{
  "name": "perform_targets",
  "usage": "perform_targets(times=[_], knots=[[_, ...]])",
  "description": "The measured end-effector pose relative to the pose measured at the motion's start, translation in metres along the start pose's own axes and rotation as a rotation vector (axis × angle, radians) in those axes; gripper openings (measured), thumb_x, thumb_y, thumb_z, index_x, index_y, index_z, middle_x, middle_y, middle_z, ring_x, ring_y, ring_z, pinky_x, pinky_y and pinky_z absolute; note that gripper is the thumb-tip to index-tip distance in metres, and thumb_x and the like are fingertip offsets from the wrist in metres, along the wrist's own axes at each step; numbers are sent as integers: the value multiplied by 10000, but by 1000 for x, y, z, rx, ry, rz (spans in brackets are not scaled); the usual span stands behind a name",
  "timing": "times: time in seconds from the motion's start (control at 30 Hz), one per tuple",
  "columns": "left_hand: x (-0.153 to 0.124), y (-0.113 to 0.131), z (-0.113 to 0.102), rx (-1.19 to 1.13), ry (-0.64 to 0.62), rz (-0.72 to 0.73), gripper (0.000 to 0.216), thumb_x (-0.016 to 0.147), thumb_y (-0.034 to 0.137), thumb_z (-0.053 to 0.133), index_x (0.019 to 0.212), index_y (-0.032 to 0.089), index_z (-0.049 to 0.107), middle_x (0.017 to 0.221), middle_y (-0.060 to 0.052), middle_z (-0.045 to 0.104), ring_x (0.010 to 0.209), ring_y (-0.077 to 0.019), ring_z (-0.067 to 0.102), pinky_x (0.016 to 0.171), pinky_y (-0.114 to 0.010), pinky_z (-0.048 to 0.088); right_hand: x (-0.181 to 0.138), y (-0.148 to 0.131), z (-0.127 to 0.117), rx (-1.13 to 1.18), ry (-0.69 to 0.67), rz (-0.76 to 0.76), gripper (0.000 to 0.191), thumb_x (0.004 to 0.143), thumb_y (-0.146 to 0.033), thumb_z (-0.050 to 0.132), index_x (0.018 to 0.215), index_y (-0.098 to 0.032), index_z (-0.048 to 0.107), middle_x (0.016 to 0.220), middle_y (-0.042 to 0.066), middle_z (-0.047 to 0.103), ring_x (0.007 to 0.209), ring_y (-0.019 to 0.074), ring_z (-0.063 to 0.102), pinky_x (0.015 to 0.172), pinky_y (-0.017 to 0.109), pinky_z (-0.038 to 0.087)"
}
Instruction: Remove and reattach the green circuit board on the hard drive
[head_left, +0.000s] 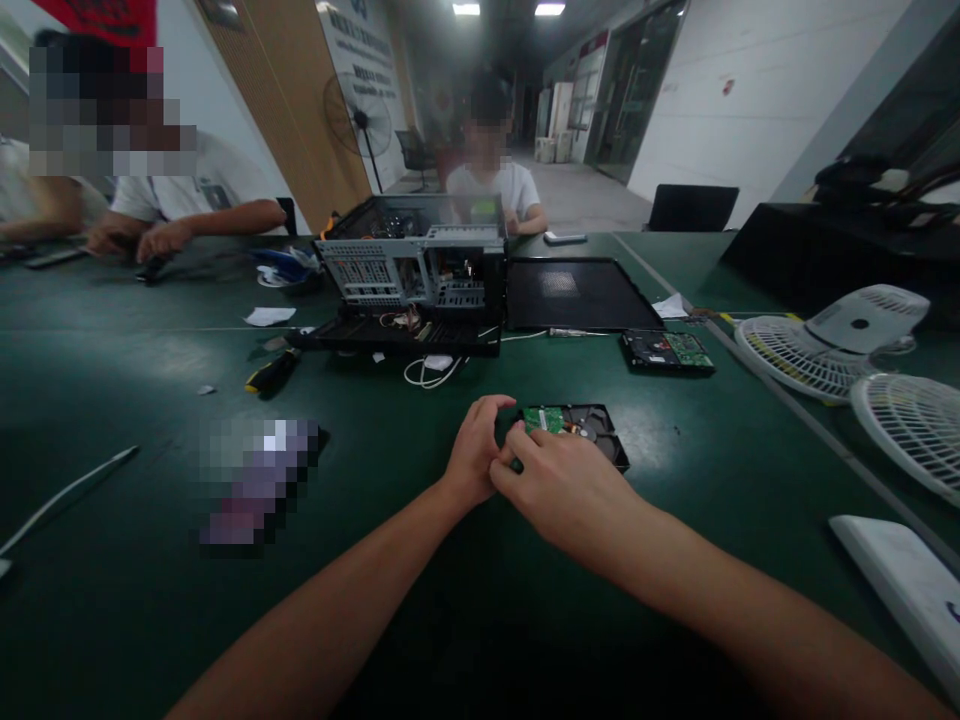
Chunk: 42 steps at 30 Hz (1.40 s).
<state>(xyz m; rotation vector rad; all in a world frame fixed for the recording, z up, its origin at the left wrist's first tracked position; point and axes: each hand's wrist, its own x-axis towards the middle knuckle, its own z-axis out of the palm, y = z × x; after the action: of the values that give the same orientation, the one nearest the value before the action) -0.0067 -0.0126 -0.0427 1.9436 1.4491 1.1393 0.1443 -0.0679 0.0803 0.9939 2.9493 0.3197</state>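
Cupping my left hand (pixel 472 455) by the flat black-and-green metal drive (pixel 596 425) — likely for support — I curl my right hand (pixel 566 480), both grips unclear.

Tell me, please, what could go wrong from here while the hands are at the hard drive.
The bare right hand is close to the green board on the hard drive, so a touch might harm it. The left hand is right beside it; any small part held there, which I cannot make out, could drop. A second drive lies farther off, so parts might get mixed up.
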Motion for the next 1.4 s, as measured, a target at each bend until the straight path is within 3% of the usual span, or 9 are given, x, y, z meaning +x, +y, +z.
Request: perform_targets(times=[0.23,0.37,0.53,0.7,0.87,1.17,1.27,1.33,1.4], knots=[[-5,3,-5,-6,-15,87,333,931,205,599,1260,226,554,1262,-81,633,1200,-237,601,1061,-428,504,-5,5,-9,-24,-19,54,359,968,-129,530,1291,-180,679,1091,138,710,847,255,706,595,323,458],[-5,4,-6,2,-10,75,299,948,247,604,1244,229,562,1250,-76,640,1193,-241,606,1048,-428,512,-3,3,-4,-27,-17,31,418,992,-148,493,1386,-179,626,1150,164,714,892,280,717,616,346,504],[-2,5,-3,28,7,49,264,954,247,597,1217,229,584,1229,-75,651,1183,-241,616,1031,-415,521,-1,-3,2,-53,-50,27,369,994,-139,466,1289,-113,685,1282,244,680,979,313,726,678,378,565],[-2,7,0,46,21,65,234,954,260,605,1186,232,595,1204,-67,663,1172,-242,621,1049,-425,509,-2,-4,-4,-29,-53,-4,286,983,-156,512,1159,-146,737,1238,219,699,983,310,729,682,370,585],[-2,6,0,14,40,38,231,960,285,619,1183,229,594,1186,-71,669,1135,-239,633,1022,-427,524,-4,-6,-4,-29,-42,-10,375,1011,-167,467,1332,-178,662,1281,236,682,946,295,735,710,402,600],[-2,7,-1,7,9,56,247,964,297,608,1200,223,605,1200,-82,672,1150,-255,632,1023,-437,516,-5,-12,-4,-52,-70,61,311,989,-154,499,1220,-140,707,1314,259,662,968,313,730,691,390,582],[-2,8,-4,-33,27,51,237,989,311,583,1208,223,611,1192,-79,677,1145,-252,635,1013,-432,516,-9,-2,-15,-57,-76,126,325,976,-119,497,1235,-121,692,1210,218,698,904,287,725,668,373,562],[-1,9,-6,-41,24,66,229,1019,328,544,1203,220,630,1169,-78,679,1121,-250,640,985,-426,525,-13,14,-23,-24,-81,183,300,954,-95,509,1181,-143,698,1090,158,709,847,262,708,643,352,541],[-1,9,-6,-32,14,100,227,1048,320,492,1149,215,667,1136,-77,681,1094,-244,641,968,-418,528,-19,36,-30,18,-25,271,269,926,-80,523,1122,-152,693,1107,141,684,837,242,689,644,341,529]])
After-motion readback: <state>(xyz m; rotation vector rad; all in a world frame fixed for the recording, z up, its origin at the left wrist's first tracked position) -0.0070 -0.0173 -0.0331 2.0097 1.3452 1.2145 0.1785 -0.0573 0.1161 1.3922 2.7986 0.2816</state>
